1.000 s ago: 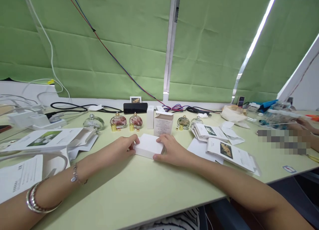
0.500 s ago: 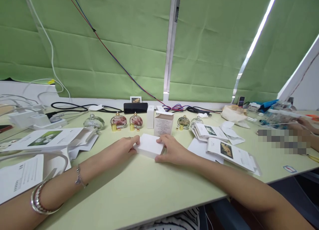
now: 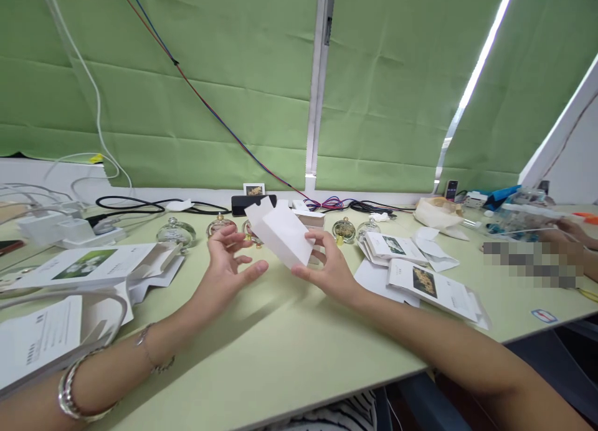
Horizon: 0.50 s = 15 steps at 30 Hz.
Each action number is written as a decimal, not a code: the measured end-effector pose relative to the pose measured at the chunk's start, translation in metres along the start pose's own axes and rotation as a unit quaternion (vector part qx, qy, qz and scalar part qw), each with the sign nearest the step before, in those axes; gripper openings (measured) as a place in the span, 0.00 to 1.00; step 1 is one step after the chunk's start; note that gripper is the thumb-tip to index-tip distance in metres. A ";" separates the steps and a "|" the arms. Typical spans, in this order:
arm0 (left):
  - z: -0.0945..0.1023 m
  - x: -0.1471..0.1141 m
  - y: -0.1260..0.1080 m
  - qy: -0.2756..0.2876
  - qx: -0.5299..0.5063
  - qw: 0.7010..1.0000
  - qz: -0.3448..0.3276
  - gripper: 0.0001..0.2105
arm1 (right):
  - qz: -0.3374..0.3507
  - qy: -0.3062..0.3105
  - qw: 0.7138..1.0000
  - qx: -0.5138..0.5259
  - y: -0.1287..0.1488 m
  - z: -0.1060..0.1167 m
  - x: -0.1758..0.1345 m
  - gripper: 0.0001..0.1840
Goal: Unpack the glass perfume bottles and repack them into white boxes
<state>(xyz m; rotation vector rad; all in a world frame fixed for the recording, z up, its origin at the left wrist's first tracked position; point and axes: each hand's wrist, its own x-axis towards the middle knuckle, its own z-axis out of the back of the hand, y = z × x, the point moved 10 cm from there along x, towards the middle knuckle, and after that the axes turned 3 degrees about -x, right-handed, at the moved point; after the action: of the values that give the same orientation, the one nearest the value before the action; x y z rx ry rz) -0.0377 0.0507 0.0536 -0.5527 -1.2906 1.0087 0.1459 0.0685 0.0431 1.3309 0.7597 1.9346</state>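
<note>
A plain white box (image 3: 284, 235) hangs tilted above the table, its far left end showing a raised flap. My right hand (image 3: 329, 263) pinches the near right end between thumb and fingers. Left of the box, my left hand (image 3: 228, 260) is raised with fingers apart, touching nothing. Behind the hands stand round glass bottles, among them one with reddish contents (image 3: 219, 222) and one with dark contents (image 3: 344, 229). The printed carton (image 3: 308, 218) behind the white box is mostly hidden.
Printed flattened cartons lie at left (image 3: 88, 263) and right (image 3: 432, 288). A black phone (image 3: 240, 205) and cables (image 3: 327, 202) sit along the wall. At far right another person's hands (image 3: 567, 247) are by clear plastic items. The table's front edge (image 3: 327, 401) is close.
The white box has been lifted off the table and tilted, and its flapped end now shows. My left hand has let go of it and moved left, fingers spreading.
</note>
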 end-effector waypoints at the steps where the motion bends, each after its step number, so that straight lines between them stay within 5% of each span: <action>1: -0.014 -0.003 0.004 0.057 -0.049 0.997 0.027 0.40 | 0.012 0.004 0.999 0.035 0.004 -0.004 -0.003 0.31; 3: -0.046 -0.016 0.006 0.193 -0.108 0.973 0.067 0.43 | 0.035 0.041 0.996 0.078 0.012 -0.017 -0.010 0.31; 5: -0.061 -0.029 0.005 0.266 -0.123 0.952 0.084 0.41 | 0.044 0.095 0.991 0.080 0.017 -0.030 -0.016 0.29; 11: -0.051 -0.032 0.008 0.254 -0.048 0.962 0.088 0.27 | 0.071 0.175 0.982 0.011 0.025 -0.039 -0.019 0.28; 13: -0.044 -0.026 0.007 0.233 -0.006 0.970 0.072 0.26 | 0.093 0.149 0.984 -0.041 0.026 -0.032 -0.016 0.30; 15: -0.039 -0.021 0.009 0.217 0.024 0.974 0.065 0.26 | 0.088 0.061 0.991 -0.079 0.022 -0.013 -0.009 0.33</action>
<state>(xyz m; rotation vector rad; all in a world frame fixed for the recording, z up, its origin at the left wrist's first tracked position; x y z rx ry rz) -0.0019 0.0439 0.0260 -0.7799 -0.8473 0.9577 0.1314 0.0463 0.0506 1.2276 0.5480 2.1826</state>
